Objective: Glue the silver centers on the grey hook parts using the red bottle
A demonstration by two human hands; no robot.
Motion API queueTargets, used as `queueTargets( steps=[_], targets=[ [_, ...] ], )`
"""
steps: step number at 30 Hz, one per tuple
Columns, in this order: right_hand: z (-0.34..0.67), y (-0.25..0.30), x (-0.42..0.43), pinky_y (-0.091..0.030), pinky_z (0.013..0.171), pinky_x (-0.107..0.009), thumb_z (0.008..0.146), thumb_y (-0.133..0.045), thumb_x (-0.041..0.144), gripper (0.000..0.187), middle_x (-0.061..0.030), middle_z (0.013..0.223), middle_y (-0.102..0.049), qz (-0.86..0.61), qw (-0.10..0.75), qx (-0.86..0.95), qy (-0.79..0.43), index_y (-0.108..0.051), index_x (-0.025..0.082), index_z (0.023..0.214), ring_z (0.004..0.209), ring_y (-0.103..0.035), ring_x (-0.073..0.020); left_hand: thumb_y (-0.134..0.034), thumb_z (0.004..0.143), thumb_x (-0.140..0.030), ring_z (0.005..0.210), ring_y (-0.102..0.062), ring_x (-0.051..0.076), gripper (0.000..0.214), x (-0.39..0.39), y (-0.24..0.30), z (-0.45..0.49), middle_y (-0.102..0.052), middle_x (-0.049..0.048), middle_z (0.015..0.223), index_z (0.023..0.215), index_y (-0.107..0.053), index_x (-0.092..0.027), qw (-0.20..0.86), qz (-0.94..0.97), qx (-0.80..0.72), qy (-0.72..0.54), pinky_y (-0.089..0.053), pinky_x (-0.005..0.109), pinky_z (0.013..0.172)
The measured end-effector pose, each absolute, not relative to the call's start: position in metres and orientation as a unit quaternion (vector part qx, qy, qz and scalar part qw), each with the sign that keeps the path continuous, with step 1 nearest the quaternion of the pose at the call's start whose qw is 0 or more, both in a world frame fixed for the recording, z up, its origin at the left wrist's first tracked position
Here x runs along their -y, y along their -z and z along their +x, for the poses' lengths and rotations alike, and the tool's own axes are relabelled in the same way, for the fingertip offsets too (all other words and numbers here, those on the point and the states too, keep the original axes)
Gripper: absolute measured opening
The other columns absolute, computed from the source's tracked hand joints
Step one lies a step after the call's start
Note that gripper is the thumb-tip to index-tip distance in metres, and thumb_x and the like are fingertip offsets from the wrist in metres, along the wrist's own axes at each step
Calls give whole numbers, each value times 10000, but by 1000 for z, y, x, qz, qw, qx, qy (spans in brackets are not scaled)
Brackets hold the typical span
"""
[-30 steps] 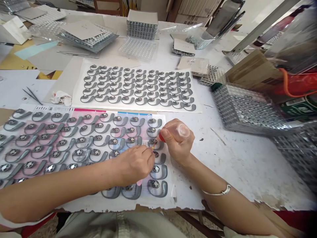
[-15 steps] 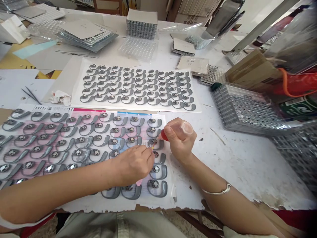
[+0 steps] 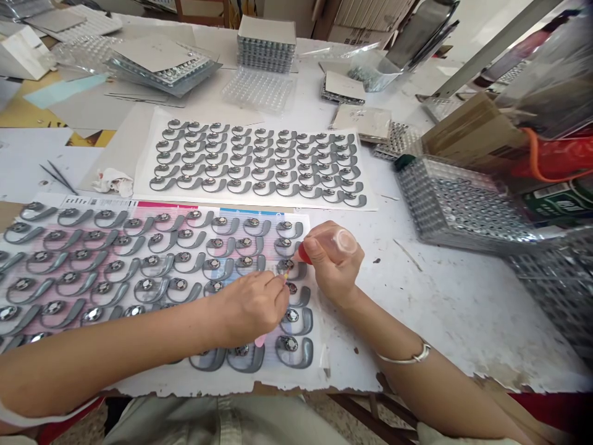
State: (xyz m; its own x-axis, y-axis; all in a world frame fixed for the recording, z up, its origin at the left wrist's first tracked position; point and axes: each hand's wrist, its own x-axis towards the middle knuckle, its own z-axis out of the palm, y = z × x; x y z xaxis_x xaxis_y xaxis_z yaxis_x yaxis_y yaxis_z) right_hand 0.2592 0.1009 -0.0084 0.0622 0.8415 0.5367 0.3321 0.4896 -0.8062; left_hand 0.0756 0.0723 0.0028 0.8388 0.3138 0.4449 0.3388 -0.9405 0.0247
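In the head view, my left hand [image 3: 259, 304] is closed around a thin stick tool; its pink end [image 3: 260, 340] shows under the hand. The tool's yellowish tip [image 3: 286, 275] points at a grey curved piece [image 3: 299, 270] with a faceted stone set on one end. My right hand [image 3: 337, 267] grips a small translucent squeeze bottle [image 3: 340, 243], tilted so that its red nozzle end [image 3: 304, 253] faces the same piece. Whether tip or nozzle touches the piece, I cannot tell. Rows of like pieces lie around both hands on a printed sheet [image 3: 319, 364]; my left forearm hides some.
Behind lies a white sheet [image 3: 370, 201] with more rows of grey pieces. Tweezers [image 3: 59, 176] and crumpled tissue [image 3: 113, 183] are at left. Clear trays full of stones [image 3: 467, 198] and a cardboard box [image 3: 477, 133] stand at right. Stacked trays [image 3: 266, 46] stand at the back.
My right hand and the bottle have shifted very slightly left, and the bottle has turned a little. My left hand stays in nearly the same place.
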Motion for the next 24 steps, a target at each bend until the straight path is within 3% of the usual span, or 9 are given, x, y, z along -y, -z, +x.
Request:
queueTargets(
  steps=[15, 24],
  targets=[
    [259, 2, -100, -472, 573, -336, 876, -597, 317, 312, -36, 595, -591, -446, 551, 687, -159, -559, 194, 591, 593, -549, -160, -435, 884, 7, 642, -594, 188, 182, -72, -2, 76, -649, 163, 759, 839, -609, -20, 32, -957, 171, 231, -564, 310, 562],
    [261, 3, -97, -472, 575, -323, 829, -642, 192, 215, -26, 597, -586, -415, 556, 707, -137, -574, 192, 625, 599, -539, -155, -418, 881, 7, 665, -609, 194, 200, -74, -3, 75, -657, 156, 758, 846, -612, -28, 34, -954, 169, 245, -574, 309, 583]
  ],
)
